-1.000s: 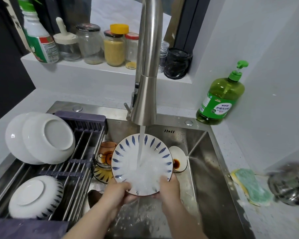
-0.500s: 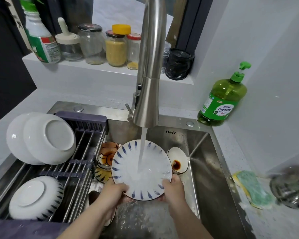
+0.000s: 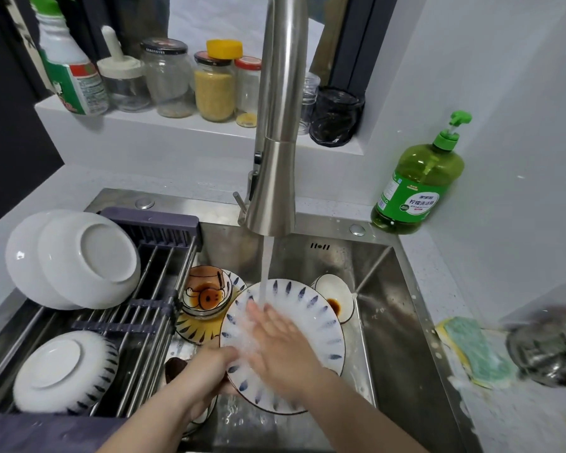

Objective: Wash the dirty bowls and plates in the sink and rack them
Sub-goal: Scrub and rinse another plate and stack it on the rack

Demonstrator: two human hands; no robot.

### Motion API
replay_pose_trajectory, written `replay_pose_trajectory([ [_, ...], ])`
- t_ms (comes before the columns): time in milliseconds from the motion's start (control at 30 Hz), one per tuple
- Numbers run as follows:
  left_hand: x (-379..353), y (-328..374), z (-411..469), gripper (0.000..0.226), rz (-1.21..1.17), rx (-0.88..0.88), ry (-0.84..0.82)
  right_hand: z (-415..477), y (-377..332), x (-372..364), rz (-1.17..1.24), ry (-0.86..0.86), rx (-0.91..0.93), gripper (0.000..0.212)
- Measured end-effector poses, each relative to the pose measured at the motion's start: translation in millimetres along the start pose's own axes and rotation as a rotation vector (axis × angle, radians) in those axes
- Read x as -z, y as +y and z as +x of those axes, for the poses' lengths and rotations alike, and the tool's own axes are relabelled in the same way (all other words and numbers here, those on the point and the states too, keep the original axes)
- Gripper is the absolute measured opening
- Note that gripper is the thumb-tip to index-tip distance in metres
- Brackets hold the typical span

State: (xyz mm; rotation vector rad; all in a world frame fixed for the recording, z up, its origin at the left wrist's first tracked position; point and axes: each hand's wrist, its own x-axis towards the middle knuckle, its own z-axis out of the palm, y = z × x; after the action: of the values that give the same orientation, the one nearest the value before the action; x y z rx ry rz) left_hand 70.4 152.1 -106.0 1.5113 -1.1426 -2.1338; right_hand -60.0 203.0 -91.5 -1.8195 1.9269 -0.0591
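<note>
Under the faucet [image 3: 272, 191], the plate [image 3: 311, 308] is gripped at its rim by the left hand [image 3: 209, 367], rubbed by the flat, straight-fingered right hand [image 3: 281, 341], and should be turned so every part is rinsed.

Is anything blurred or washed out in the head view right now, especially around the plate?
Head view: the right hand is motion-smeared over the plate, whose centre is whitened by running water; the left hand gripping its rim is sharper; the shiny metal object at the right edge is too blurred to identify.
</note>
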Motion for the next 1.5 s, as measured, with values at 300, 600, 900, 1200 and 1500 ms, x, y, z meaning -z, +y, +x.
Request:
replay_pose_trajectory([
  [300, 5, 1, 8, 0.014, -0.054, -0.014, 0.041, -20, -2, -9, -0.011, -0.034, -0.044, 0.059],
  [600, -9, 1, 4, 0.017, -0.112, -0.02, 0.046, 12, 28, 6, -0.026, 0.022, -0.207, 0.065],
  [900, -12, 3, 3, 0.035, -0.09, -0.023, -0.008, 13, -2, 11, 0.044, -0.066, 0.064, 0.056],
  [1200, 4, 6, 14, 0.02, -0.142, -0.017, 0.112, -22, 28, -1, -0.056, -0.016, -0.031, 0.071],
  [1500, 1, 18, 7, 0.022, -0.169, 0.06, -0.036, -18, 27, -1, -0.159, 0.325, 0.176, 0.035],
])
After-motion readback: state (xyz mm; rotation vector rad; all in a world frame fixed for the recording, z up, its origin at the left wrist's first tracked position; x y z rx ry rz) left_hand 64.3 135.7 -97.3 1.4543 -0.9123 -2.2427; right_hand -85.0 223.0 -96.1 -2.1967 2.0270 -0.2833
